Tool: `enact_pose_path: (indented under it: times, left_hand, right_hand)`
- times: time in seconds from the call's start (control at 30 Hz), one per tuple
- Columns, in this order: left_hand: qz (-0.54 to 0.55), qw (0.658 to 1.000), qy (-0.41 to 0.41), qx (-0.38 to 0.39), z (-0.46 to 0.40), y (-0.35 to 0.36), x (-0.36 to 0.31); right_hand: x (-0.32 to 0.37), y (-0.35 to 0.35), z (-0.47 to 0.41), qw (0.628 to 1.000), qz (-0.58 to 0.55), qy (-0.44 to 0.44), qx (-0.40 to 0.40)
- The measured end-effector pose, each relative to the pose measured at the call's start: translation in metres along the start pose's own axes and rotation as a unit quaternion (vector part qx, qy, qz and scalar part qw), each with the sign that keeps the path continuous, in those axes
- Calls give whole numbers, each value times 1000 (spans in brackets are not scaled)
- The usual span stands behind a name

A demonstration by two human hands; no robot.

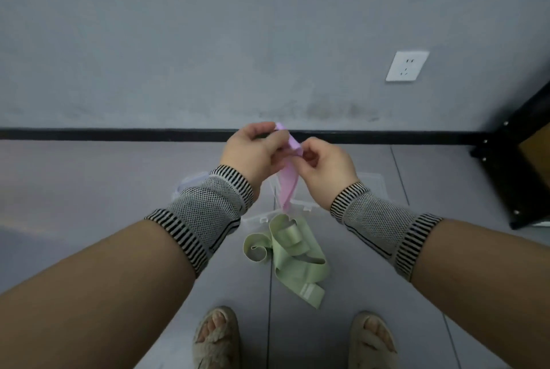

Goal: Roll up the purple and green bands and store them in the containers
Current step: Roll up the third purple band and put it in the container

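The purple band (288, 184) hangs in the air between my hands, its lower end dangling over the floor. My left hand (253, 150) pinches its top end, and my right hand (326, 168) grips it just beside. Below them the green band (297, 258) lies loose and curled on the grey floor. Two clear plastic containers sit on the floor behind my wrists: one (190, 184) mostly hidden by my left wrist, the other (373, 185) partly hidden by my right.
A grey wall with a black skirting strip (119, 134) stands close ahead, with a white socket (407, 66) on it. A black-framed piece of furniture (523, 166) fills the right edge. My two slippered feet (217, 339) stand at the bottom.
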State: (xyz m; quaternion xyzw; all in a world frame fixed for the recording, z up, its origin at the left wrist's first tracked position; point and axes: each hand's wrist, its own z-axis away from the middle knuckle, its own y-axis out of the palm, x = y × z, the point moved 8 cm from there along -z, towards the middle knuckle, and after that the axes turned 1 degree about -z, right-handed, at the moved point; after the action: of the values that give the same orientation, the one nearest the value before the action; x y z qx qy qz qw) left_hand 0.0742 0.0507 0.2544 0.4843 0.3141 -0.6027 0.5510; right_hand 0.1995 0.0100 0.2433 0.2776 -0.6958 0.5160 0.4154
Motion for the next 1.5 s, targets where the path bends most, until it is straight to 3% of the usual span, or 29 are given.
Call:
enact_pose_path:
  times: [0.07,0.2,0.37,0.5,0.6,0.83,0.93,1.17,1.5]
  left_hand:
    - [15,999,30,-21,20,-5,-22]
    - [-76,987,121,-70,56,-21,-53]
    - [-55,988,142,-13,104,-12,-68]
    - [-38,986,158,45,126,-2,-70]
    - [-35,987,153,33,135,-2,-69]
    - [-45,988,147,-6,126,-11,-47]
    - [-67,987,146,-8,116,-11,-38]
    - [-104,980,172,-12,104,-10,-42]
    - [-135,969,198,54,103,-12,-54]
  right_hand:
    - [19,-11,4,999,-39,16,-6]
    - [57,-34,18,994,-97,48,8]
    - [83,-52,46,990,-115,75,17]
    - [93,-60,71,971,-211,109,2]
    - [96,-61,82,956,-265,126,1]
    - [73,-45,88,964,-231,132,18]
    - [70,-38,83,977,-190,96,29]
    - [83,-54,69,992,-117,-9,-52]
    - [94,-50,67,987,-158,-4,30]
